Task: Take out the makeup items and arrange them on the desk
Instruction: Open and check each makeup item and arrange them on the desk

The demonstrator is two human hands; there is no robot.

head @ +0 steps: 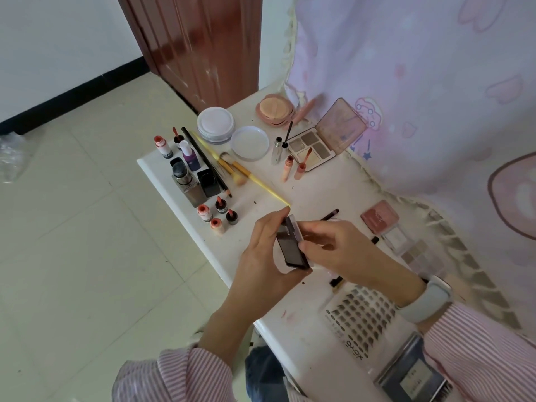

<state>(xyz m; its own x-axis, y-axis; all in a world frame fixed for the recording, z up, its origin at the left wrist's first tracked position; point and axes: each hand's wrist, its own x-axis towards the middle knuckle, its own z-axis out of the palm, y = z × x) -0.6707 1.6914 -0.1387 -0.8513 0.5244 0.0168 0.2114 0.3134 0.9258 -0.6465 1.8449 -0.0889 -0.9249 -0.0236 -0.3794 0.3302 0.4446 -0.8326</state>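
Nearest the camera, at the desk's near end, lay a dark blue-grey flat box [412, 369] with a pale label whose small print was too blurred to read. Just beyond it lay a clear tray of false-lash clusters [362, 314] set in rows, with the letters "XOYO" printed along its near edge.

Above the white desk [307, 343], both hands met around a small black rectangular compact with a clear lid [291, 248]. The left hand [261, 256], in a pink-striped sleeve, grasped it from the left side with curled fingers and thumb. The right hand [333, 248], with a pale grey band at the wrist, pinched the compact's right edge with its fingers. The compact was held in the air over the middle of the desk, near its left edge.

To the right of the hands lay a pink square blush compact [380, 218] bearing faint, unreadable script, beside a pale multi-shade eyeshadow palette [417, 250] close to the frilled pink curtain [435, 82].

Farther on, four small red-capped bottles [219, 216] stood near the left edge; bare desktop lay between them and the blush. Beyond lay yellow-handled brushes [249, 177], a round clear lid [250, 143] and an open four-pan palette [311, 147].
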